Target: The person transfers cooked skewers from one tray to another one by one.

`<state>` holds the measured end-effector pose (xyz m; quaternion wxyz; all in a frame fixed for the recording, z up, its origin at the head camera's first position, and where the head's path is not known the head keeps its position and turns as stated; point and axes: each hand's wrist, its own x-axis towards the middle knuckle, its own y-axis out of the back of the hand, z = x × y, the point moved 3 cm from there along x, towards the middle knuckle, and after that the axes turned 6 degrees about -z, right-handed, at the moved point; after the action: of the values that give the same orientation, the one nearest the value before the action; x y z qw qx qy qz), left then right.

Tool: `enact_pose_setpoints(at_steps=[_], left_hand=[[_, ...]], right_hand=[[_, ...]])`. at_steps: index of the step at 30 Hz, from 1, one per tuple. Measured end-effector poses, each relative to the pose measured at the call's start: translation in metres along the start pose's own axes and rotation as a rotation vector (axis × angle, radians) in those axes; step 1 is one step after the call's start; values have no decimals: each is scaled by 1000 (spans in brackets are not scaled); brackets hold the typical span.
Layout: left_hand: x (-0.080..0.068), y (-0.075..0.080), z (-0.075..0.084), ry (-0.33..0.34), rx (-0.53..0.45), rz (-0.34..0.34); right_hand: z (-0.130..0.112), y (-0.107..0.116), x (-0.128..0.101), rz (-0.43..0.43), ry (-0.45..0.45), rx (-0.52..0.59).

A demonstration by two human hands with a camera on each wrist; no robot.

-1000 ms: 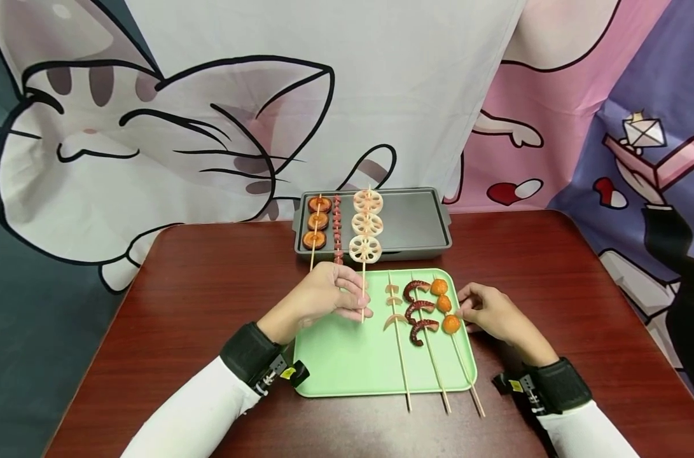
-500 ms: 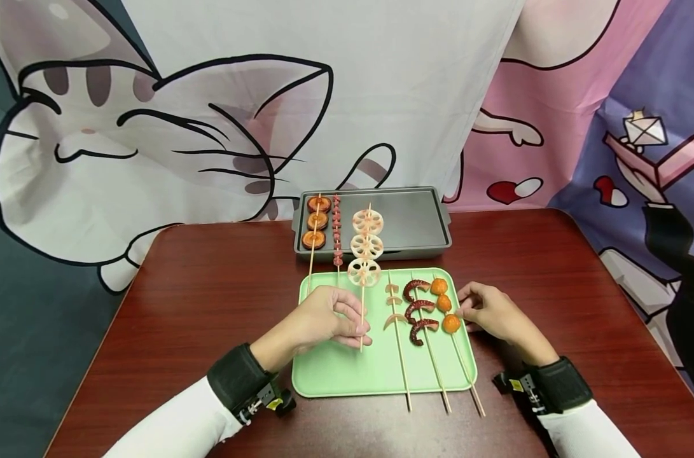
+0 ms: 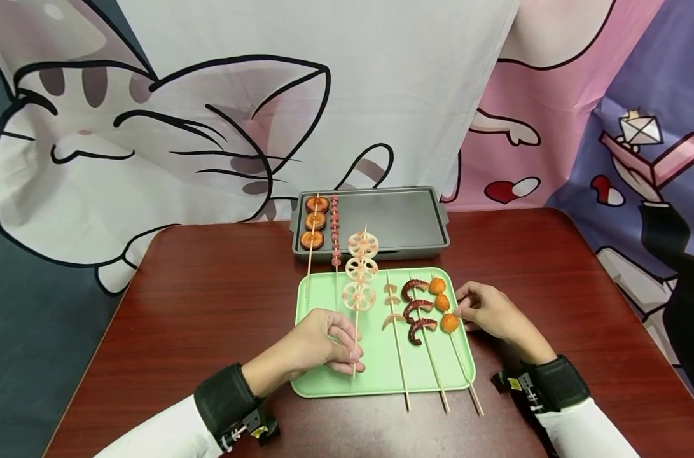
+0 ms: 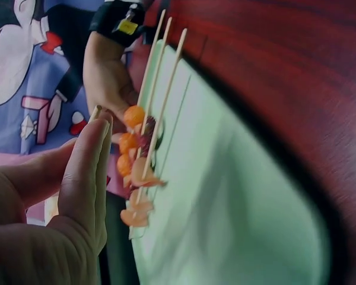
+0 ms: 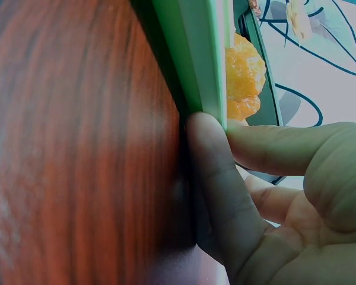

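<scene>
Head view, largest first: dark red wooden table (image 3: 209, 305), cartoon cat cloth hanging behind its far edge. Grey metal baking tray (image 3: 406, 219) sits at the table's far edge, centre. Green plastic tray (image 3: 375, 375) lies just in front of it, toward the near edge.

Left hand (image 3: 318, 343) rests on the green tray's near left part, thumb and fingers pinched narrow round the bare stick of the lotus root skewer (image 3: 359, 273). That skewer carries three slices: the far one over the gap between the trays, the near two above the green tray's far left part.

Right hand (image 3: 486, 312) lies at the green tray's right edge, fingers curled; right wrist view shows a fingertip (image 5: 210, 157) pressed against the tray's rim, thumb over it, so it grips the rim.

Orange ball skewer (image 3: 445, 305) lies just beside the right hand, then the dark curled sausage skewer (image 3: 418, 312), then a pale shrimp-like skewer (image 3: 391, 305); their sticks overhang the near edge.

Two skewers rest at the grey tray's left end: brown round slices (image 3: 314, 221) and small pink pieces (image 3: 335, 229), sticks reaching onto the green tray's far left corner.
</scene>
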<state>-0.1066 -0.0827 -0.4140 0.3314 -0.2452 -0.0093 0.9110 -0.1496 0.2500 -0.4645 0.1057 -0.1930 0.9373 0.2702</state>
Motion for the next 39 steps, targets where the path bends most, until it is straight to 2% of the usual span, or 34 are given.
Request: enact_pose_setpoints(at_steps=[8,19,28,39], left_hand=[[-5,-10,-17,6,-49,-8],[-11,-27,-28,34,-102,-23],[-9,-30,-43,81,-123,-10],[-3,-30,-55,86,-151,11]], right_hand=[[1,-1,1,-1,5,9],[1,0,1,-2,7,4],[1,0,0,-5,-2,7],[1,1,1,-3,0,-2]])
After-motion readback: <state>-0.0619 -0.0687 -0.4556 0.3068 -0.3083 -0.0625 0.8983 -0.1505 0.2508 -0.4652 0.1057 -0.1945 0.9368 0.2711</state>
